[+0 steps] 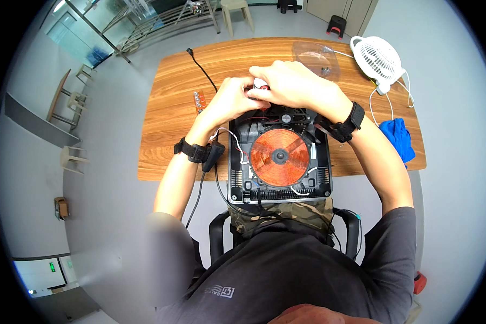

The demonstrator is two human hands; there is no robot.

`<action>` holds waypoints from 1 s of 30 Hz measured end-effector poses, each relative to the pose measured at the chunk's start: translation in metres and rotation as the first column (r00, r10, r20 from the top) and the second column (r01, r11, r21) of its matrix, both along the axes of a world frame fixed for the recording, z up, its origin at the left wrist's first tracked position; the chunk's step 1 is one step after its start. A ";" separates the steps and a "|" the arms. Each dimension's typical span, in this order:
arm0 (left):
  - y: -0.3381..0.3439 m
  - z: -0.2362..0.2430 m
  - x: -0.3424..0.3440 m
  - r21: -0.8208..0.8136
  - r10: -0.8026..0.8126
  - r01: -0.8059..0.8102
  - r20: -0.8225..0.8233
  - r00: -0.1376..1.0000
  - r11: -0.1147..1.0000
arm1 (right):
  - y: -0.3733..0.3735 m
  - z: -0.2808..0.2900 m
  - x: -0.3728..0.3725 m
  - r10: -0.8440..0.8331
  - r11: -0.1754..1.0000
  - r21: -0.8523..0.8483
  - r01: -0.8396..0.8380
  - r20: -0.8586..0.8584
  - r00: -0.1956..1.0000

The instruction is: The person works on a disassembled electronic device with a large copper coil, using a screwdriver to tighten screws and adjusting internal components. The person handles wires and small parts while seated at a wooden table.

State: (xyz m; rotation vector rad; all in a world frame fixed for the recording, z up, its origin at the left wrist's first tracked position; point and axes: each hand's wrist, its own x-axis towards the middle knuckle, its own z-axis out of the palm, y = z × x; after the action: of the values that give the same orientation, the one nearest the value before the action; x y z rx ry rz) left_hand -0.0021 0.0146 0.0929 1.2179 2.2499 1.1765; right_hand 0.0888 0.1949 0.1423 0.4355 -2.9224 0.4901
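One shirt (286, 259), two hands (229, 97) (291, 82), one red-and-white object (261, 83), one coil (270, 167).

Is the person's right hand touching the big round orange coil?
Apart. The head view shows the right hand beyond the coil's far edge, with dark parts of the opened device visible between them.
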 end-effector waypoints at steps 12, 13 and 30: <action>0.004 -0.005 -0.002 0.009 -0.050 0.050 0.016 0.999 0.999 | 0.004 -0.009 0.008 -0.060 0.998 -0.008 0.059 -0.089 0.994; 0.004 -0.005 -0.003 -0.007 -0.051 0.051 0.008 0.999 0.999 | 0.005 -0.010 0.007 -0.062 0.997 -0.041 0.059 -0.077 0.995; 0.005 -0.009 0.008 0.158 -0.052 0.046 0.038 0.998 0.986 | 0.003 -0.021 0.008 -0.123 0.980 -0.172 0.104 -0.105 0.987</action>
State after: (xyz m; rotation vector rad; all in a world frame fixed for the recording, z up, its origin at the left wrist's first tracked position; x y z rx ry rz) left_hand 0.0054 0.0198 0.0842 1.2855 2.1178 1.3700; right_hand 0.0968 0.1977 0.1212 0.2635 -2.7493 0.6619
